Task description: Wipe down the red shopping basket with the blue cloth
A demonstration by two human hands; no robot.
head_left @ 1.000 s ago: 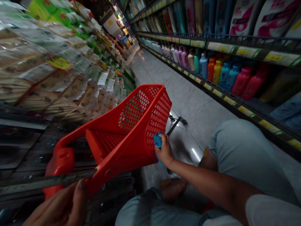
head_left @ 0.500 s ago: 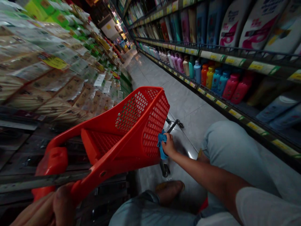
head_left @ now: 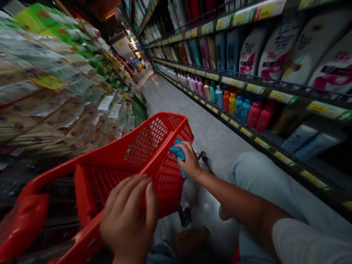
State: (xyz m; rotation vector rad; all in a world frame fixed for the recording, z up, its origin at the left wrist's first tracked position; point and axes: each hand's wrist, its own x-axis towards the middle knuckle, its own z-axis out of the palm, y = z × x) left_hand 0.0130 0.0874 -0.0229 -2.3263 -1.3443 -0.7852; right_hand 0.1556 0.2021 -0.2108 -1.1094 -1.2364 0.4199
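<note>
A red plastic shopping cart (head_left: 110, 157) with mesh sides stands tilted across the view, at the left and middle. My right hand (head_left: 189, 159) grips a blue cloth (head_left: 179, 150) and presses it against the mesh side of the basket, near the upper rim. Over the near rim is my left hand (head_left: 129, 216), somewhat blurred, its fingers stretched out and slightly bent with nothing in them; its palm is hidden, and it seems to rest on the rim.
Shelves of shampoo bottles (head_left: 253, 51) line the right side, with smaller coloured bottles (head_left: 254, 113) below. Packaged goods (head_left: 55, 95) fill the left side. Grey tiled floor (head_left: 165, 91) runs between them. My bent knees and a foot are close to the cart.
My left hand has left the cart's handle end and come forward to the near rim, fingers opened. My right hand has moved the blue cloth up the mesh side. The view has shifted.
</note>
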